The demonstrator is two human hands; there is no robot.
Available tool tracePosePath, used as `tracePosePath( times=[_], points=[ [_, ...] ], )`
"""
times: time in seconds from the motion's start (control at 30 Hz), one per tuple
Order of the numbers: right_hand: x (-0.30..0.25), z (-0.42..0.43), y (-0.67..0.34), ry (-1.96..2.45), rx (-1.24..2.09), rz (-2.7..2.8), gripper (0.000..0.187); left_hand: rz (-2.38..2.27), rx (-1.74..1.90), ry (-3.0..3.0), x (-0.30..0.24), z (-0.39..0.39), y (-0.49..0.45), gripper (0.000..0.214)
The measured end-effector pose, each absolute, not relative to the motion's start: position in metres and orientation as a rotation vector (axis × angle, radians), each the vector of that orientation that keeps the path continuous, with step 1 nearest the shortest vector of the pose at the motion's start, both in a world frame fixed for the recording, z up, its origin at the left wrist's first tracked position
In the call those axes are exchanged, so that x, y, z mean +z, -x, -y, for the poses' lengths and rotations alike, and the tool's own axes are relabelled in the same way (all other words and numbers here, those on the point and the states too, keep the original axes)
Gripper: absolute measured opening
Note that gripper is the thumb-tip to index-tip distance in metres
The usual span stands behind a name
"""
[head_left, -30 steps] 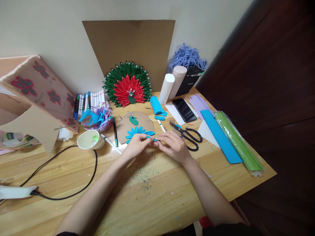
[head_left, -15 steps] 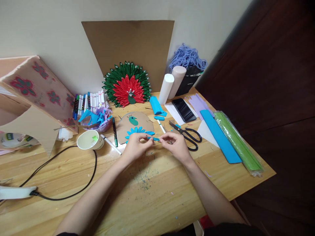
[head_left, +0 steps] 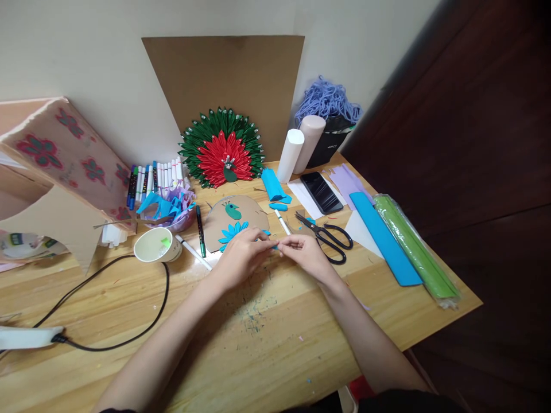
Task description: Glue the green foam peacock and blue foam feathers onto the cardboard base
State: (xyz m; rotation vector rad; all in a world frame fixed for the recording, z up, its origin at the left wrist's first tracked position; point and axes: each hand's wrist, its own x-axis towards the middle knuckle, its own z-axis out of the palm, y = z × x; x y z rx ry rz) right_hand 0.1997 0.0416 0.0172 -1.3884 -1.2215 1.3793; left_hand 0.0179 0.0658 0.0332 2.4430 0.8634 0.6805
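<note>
My left hand point(head_left: 244, 257) and my right hand point(head_left: 306, 256) meet fingertip to fingertip over the table. Both are closed in a pinch on a small piece of blue crepe paper point(head_left: 274, 248), mostly hidden by the fingers. Just behind the left hand lies a cardboard disc point(head_left: 253, 212) bearing a green bird's head cut-out point(head_left: 233, 211) and a fan of blue paper petals point(head_left: 233, 230). Black-handled scissors point(head_left: 325, 232) rest open beyond the right hand, and a white marker point(head_left: 282, 222) lies between disc and scissors.
A red and green peacock craft point(head_left: 224, 152) leans on a cardboard sheet point(head_left: 232, 74). Leftward are a paper cup point(head_left: 148, 245), a bowl of scraps point(head_left: 183, 219) and a black cord point(head_left: 116, 347). A phone point(head_left: 321, 194) and blue crepe paper point(head_left: 385, 238) lie at right.
The left fingers have rolled forward over the blue paper and closed up to the right fingertips. The stretch of paper visible between the hands is now mostly covered.
</note>
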Motion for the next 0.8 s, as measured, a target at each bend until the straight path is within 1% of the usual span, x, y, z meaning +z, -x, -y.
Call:
tracePosePath(
  times=[0.13, 0.23, 0.4, 0.5, 0.67, 0.8],
  points=[
    [0.021, -0.041, -0.200, 1.368, 1.471, 1.195, 0.020, -0.849, 0.624, -2.588, 0.035, -0.066, -0.016, 0.031],
    [0.022, -0.040, -0.201, 1.345, 1.548, 1.165, 0.025, -0.863, 0.581, -2.636, 0.038, -0.066, -0.016, 0.031],
    [0.020, -0.041, -0.201, 1.332, 1.520, 1.203, 0.027, -0.865, 0.586, -2.590, 0.038, -0.065, -0.017, 0.033],
    [0.021, -0.038, -0.201, 1.352, 1.307, 1.365, 0.022, -0.875, 0.603, -2.457, 0.037, -0.066, -0.017, 0.033],
    [0.029, -0.033, -0.202, 1.351, 0.666, 1.706, 0.011, -0.943, 0.667, -2.270, 0.039, -0.066, -0.017, 0.028],
    [0.031, -0.031, -0.202, 1.251, 0.495, 1.832, 0.012, -0.946, 0.672, -2.254, 0.042, -0.065, -0.018, 0.026]
  ],
)
